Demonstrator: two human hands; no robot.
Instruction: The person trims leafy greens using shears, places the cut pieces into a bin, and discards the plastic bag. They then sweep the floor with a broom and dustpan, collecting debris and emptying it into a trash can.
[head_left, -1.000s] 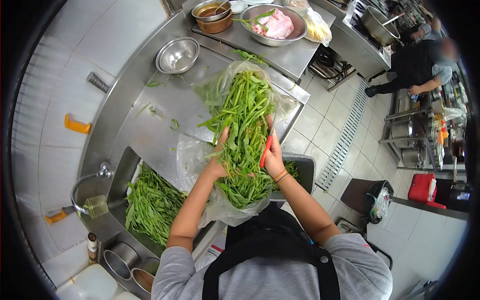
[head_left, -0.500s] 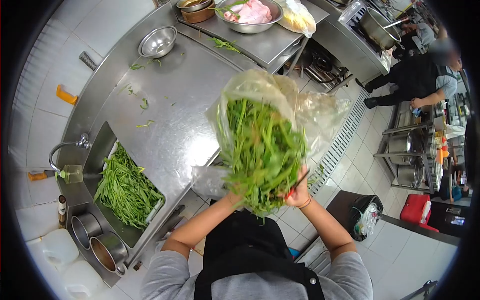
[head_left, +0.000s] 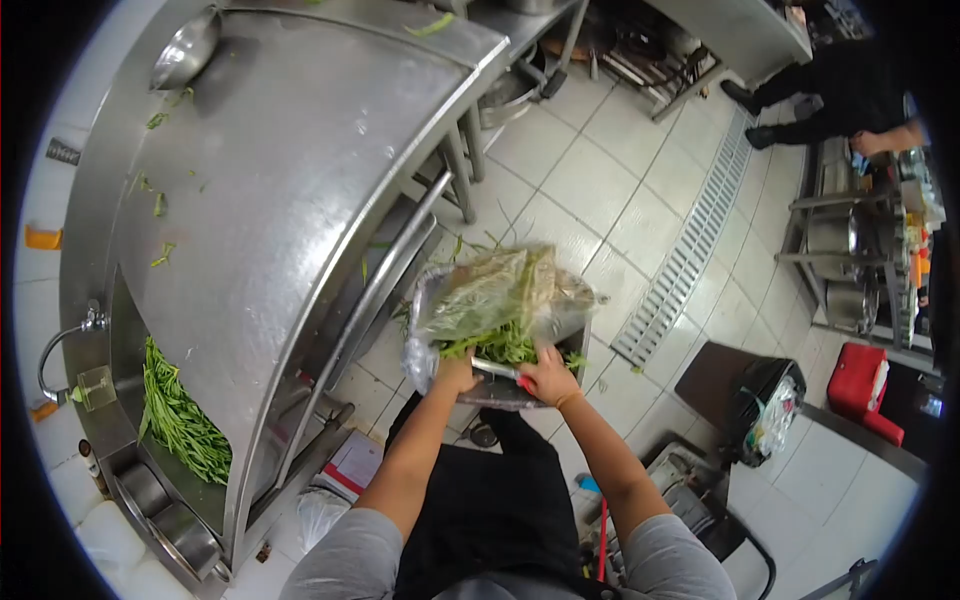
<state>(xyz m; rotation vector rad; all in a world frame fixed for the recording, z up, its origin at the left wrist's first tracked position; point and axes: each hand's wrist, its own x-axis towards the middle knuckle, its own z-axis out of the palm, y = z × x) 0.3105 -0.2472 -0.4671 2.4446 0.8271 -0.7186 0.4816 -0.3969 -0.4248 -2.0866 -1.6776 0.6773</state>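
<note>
Low in front of me, a plastic-lined bin stands on the floor. Inside its mouth lies a clear plastic bag with leafy green stems spilling from its near end. My left hand is closed at the near left side of the greens, its fingertips partly hidden among them. My right hand is closed at the right side of the greens, with the red handle of a small knife showing in it; the blade cannot be made out.
A steel counter with leaf scraps and a metal bowl is at left. Cut greens fill part of the sink. A floor drain, black-lined bin and red box are at right. Another person stands farther back.
Both hands have lowered the bag of greens from beside the counter into the bin on the floor. My view has tilted down and shifted right.
</note>
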